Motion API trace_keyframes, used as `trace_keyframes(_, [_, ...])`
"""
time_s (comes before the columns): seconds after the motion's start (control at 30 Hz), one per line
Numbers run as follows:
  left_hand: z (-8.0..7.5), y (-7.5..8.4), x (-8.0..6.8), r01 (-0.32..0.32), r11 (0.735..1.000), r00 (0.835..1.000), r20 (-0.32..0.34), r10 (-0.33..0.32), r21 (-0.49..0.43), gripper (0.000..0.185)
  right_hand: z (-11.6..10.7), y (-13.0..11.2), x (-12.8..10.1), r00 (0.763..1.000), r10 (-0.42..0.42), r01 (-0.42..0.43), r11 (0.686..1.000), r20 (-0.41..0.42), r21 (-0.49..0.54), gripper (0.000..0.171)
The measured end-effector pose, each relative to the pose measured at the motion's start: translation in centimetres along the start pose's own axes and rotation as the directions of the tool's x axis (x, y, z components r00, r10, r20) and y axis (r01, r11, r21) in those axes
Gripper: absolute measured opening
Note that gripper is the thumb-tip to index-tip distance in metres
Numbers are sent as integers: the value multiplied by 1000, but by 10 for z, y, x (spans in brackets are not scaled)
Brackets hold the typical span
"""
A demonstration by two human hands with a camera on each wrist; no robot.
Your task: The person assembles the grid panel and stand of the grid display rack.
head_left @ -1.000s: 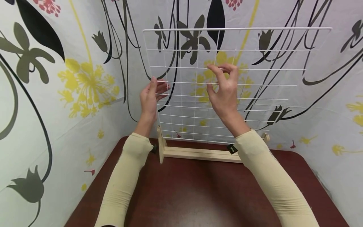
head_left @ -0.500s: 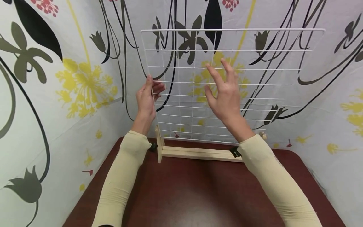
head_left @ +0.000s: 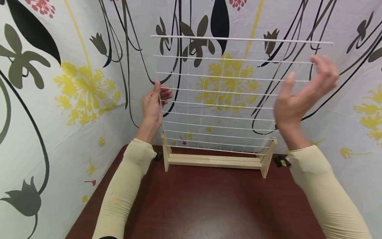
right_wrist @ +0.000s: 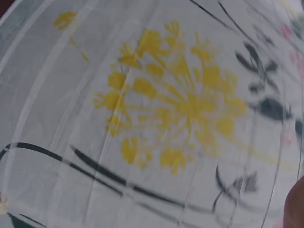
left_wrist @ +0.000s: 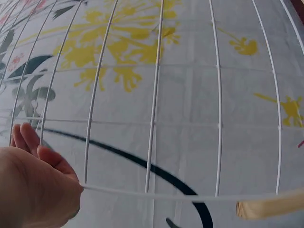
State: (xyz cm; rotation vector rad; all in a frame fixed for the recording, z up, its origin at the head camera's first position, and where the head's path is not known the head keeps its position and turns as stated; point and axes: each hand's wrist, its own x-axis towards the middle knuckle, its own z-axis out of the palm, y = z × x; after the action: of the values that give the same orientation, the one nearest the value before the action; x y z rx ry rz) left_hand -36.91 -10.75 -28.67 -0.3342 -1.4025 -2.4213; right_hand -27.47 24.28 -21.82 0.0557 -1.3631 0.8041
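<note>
While the left hand (head_left: 153,107) pinches the left edge of the white wire grid (head_left: 226,96), thumb in front and fingers behind the wire, the right hand (head_left: 301,96) hangs in the air near the grid's right edge, fingers spread and loose, holding nothing. It looks blurred in the head view, so I can't tell whether it touches the wire. The grid stands upright in the slot of a wooden stand (head_left: 215,161) at the far side of the dark brown table (head_left: 209,205), just in front of the flowered cloth (head_left: 74,93) that hangs behind it.

From where I stand, the weak point is that only one side is being steadied. A tall, light panel held at a single edge could twist or tip in its slot, and a push from the left hand might drag the stand across the table. If the right hand comes in fast it could knock the free edge backward into the cloth, or fingers could slip between the wires.
</note>
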Motion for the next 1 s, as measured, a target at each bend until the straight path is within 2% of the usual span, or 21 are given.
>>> trace_keyframes(0.07, [0, -2, 0, -3, 1000, 1000, 0, 3, 15, 39, -10, 6, 10, 992, 128, -128, 992, 9, -24, 44])
trace_keyframes(0.1, [1, -3, 0, -8, 1000, 1000, -3, 8, 16, 39, -14, 10, 12, 979, 200, -199, 979, 29, -34, 44])
trace_keyframes(0.13, [1, -3, 0, -15, 1000, 1000, -7, 15, 20, 38, -18, 14, 14, 962, 268, -265, 963, 53, -45, 43])
trace_keyframes(0.2, [1, -4, 1, -26, 999, 1000, -11, 26, 22, 38, -21, 26, 16, 909, 402, -398, 916, 113, -52, 39])
trace_keyframes(0.23, [0, -4, 1, -27, 1000, 1000, -12, 28, 14, 38, -21, 32, 16, 881, 453, -455, 890, 139, -21, 35])
trace_keyframes(0.3, [0, -4, 1, -33, 999, 999, -12, 33, 15, 38, -22, 44, 15, 815, 545, -567, 819, 196, 82, 27])
trace_keyframes(0.37, [0, -4, 0, -37, 999, 999, -12, 38, 18, 38, -22, 57, 13, 757, 602, -652, 724, 253, 227, 21])
trace_keyframes(0.43, [1, -4, -1, -38, 999, 999, -12, 38, 16, 39, -22, 69, 12, 721, 628, -692, 630, 294, 351, 20])
trace_keyframes(0.47, [1, -4, -2, -38, 999, 999, -12, 38, 16, 39, -22, 74, 12, 711, 631, -700, 595, 310, 394, 20])
trace_keyframes(0.5, [1, -4, -2, -36, 999, 999, -15, 36, 9, 38, -22, 79, 11, 707, 629, -701, 565, 323, 435, 20])
trace_keyframes(0.53, [1, -4, -3, -34, 999, 999, -16, 34, 8, 38, -22, 83, 11, 711, 623, -695, 551, 326, 462, 20])
trace_keyframes(0.57, [1, -4, -3, -32, 999, 999, -19, 32, 4, 38, -22, 86, 11, 721, 613, -683, 551, 323, 479, 21])
trace_keyframes(0.63, [1, -4, -3, -33, 999, 999, -26, 33, -2, 38, -20, 90, 12, 743, 591, -660, 564, 314, 496, 21])
trace_keyframes(0.77, [0, -4, -1, -50, 999, 998, -38, 50, -8, 37, -16, 94, 12, 772, 560, -628, 593, 302, 505, 21])
trace_keyframes(0.9, [-1, -6, 0, -49, 998, 998, -37, 48, -32, 34, -15, 96, 11, 783, 552, -613, 604, 287, 509, 22])
trace_keyframes(1.0, [0, -9, 0, -39, 998, 999, -31, 37, -46, 32, -17, 99, 7, 795, 545, -597, 626, 266, 502, 23])
